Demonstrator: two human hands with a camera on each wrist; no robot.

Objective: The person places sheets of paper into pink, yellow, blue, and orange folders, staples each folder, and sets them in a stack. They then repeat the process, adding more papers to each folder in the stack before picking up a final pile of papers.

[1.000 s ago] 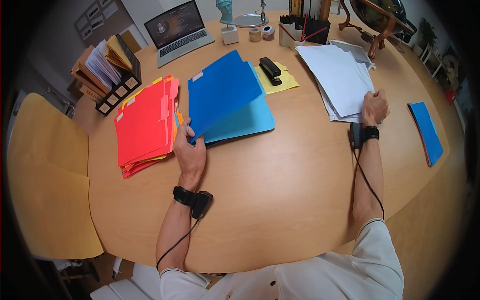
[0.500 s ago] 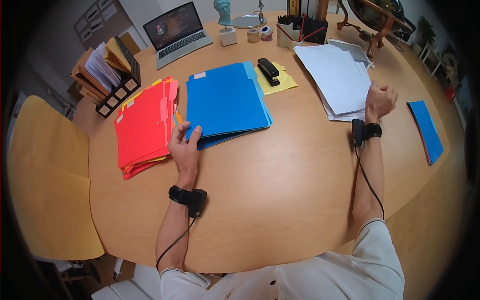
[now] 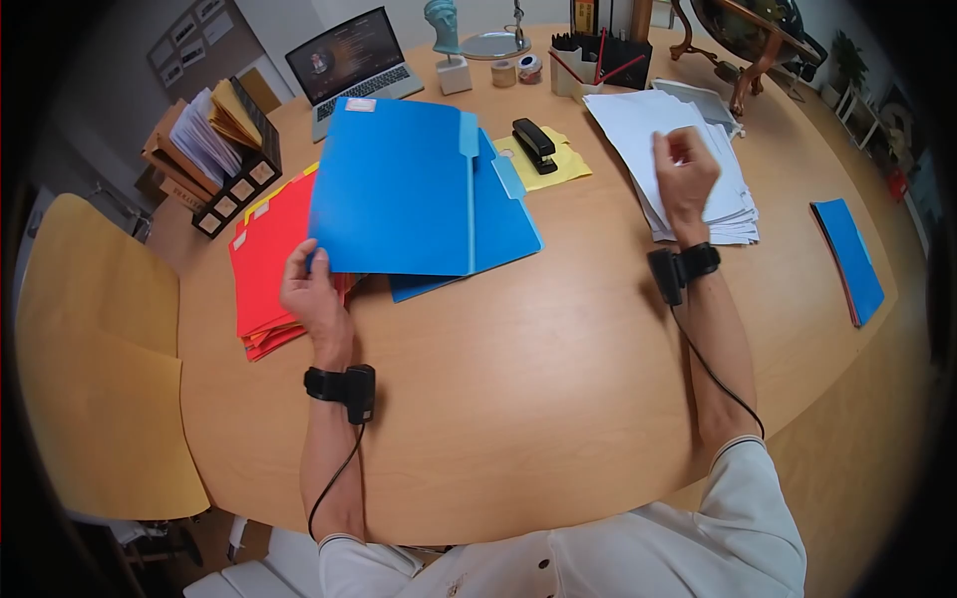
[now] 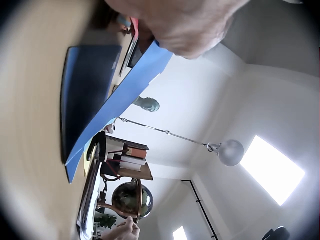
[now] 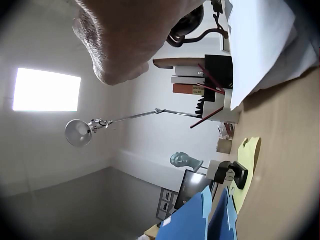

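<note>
My left hand point(image 3: 317, 301) pinches a blue file folder point(image 3: 394, 189) by its lower left corner, thumb on top. The folder is tilted up off the table, and in the left wrist view its raised sheet point(image 4: 127, 87) slants across. Under its right side lies another blue folder point(image 3: 506, 229); its left part is hidden. The held folder also overlaps a pile of red folders point(image 3: 261, 274) on the left. My right hand point(image 3: 688, 179), fingers loosely curled and holding nothing, hovers over a stack of white paper point(image 3: 633, 130).
A black stapler point(image 3: 535, 145) rests on yellow paper point(image 3: 568, 164) beyond the folders. Toward the back stand a laptop point(image 3: 344, 60), a bust point(image 3: 442, 25), a pen holder point(image 3: 573, 75) and a globe point(image 3: 753, 25). A blue folder bundle point(image 3: 847, 261) lies by the right edge.
My left hand lowered the top blue folder, then shifted it left and up, uncovering the other blue folder beneath. My right hand rose from the papers' right edge and moved left above them.
</note>
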